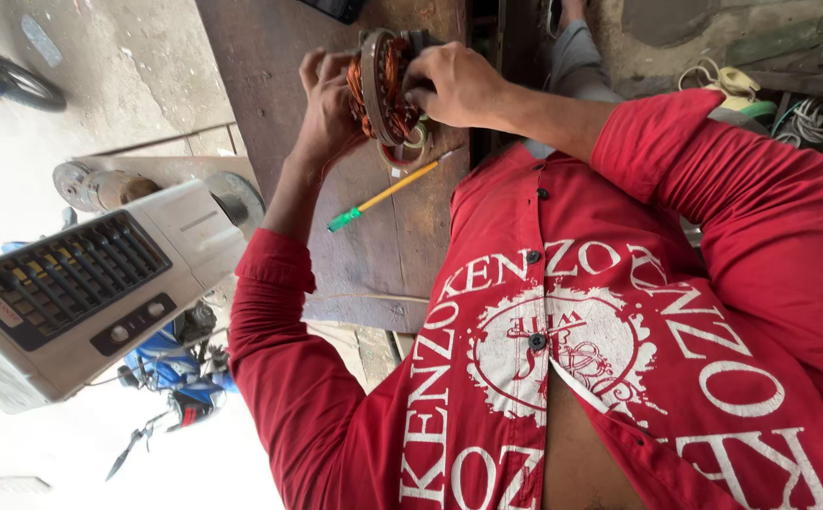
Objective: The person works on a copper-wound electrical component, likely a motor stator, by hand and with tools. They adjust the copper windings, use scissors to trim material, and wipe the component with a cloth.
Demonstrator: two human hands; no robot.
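We see both hands on a round motor stator (388, 90) with copper windings, held on edge on a worn wooden bench (270, 85) just beyond the person's chest. The left hand (328, 109) cups the stator from the far side, fingers curled together around its rim and coil. The right hand (454, 85) lies on the near side, fingers bent and pressed onto the windings; we cannot tell whether its fingertips pinch a wire. Both hands are clamped on the stator.

Just below the stator a yellow pen (388, 194) with a green cap lies slantwise on the bench, near the left wrist but apart from it.

The person wears a red shirt (761, 312) with white printed lettering and a round white emblem on the front.

To the left, off the bench, stands a grey-white box-shaped air cooler (81, 302) with a dark louvred grille, a small pale label at its corner and two knobs on a dark panel. Behind it a blue motorcycle (170, 373) shows. At upper right coiled cables (817, 118) lie in a heap.
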